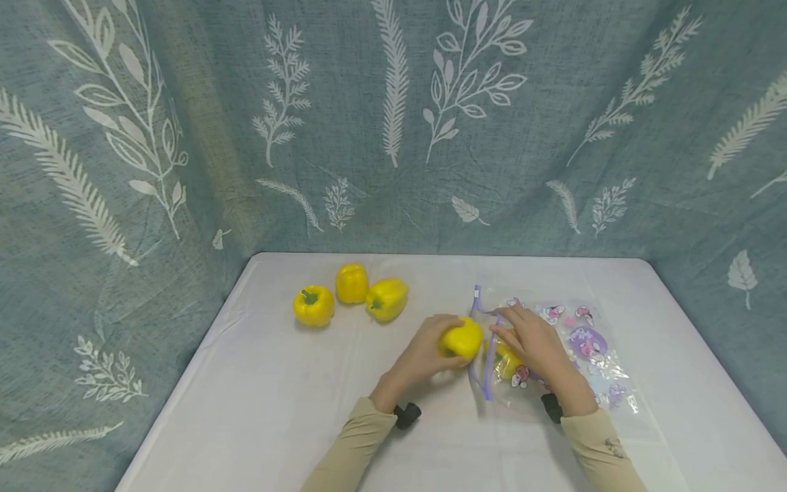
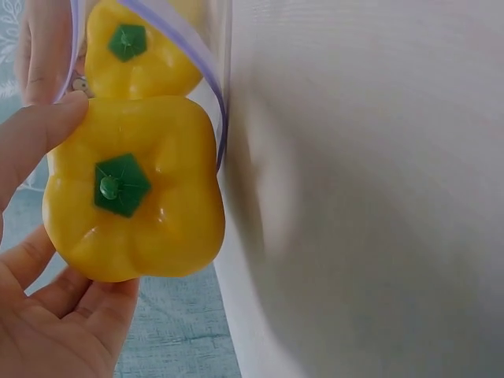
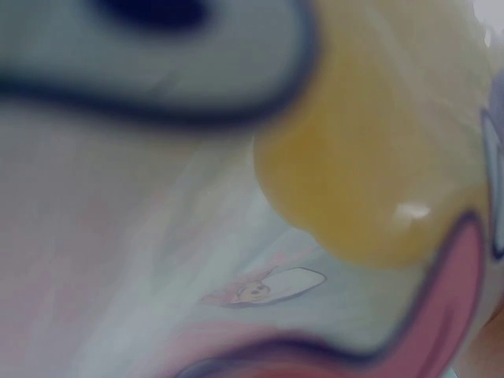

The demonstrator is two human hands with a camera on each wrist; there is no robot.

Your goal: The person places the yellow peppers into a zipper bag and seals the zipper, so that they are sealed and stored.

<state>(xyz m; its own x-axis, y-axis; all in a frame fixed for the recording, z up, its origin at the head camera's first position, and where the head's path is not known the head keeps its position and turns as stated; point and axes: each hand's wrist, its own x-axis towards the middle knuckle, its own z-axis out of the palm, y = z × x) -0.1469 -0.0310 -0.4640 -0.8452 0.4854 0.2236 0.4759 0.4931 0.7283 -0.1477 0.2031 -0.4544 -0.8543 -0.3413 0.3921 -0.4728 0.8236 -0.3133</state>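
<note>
My left hand [image 1: 424, 350] grips a yellow bell pepper [image 1: 462, 339] with thumb and fingers round its sides. In the left wrist view the held bell pepper [image 2: 169, 228] shows its green stem end, right at the purple-edged mouth of a clear plastic zip bag [image 1: 587, 342]. Another yellow bell pepper [image 1: 507, 362] lies inside the bag, just past the opening; through the printed film it looks blurred in the right wrist view. My right hand [image 1: 536, 343] holds the bag by the upper edge of its mouth, which stands apart from the lower edge.
Three more yellow bell peppers stand in a group at the back left: one [image 1: 313, 306] at the left, one [image 1: 352, 284] behind, one [image 1: 387, 299] lying on its side. A white cloth covers the table [image 1: 258, 410]. A patterned blue-green curtain [image 1: 344, 137] hangs behind.
</note>
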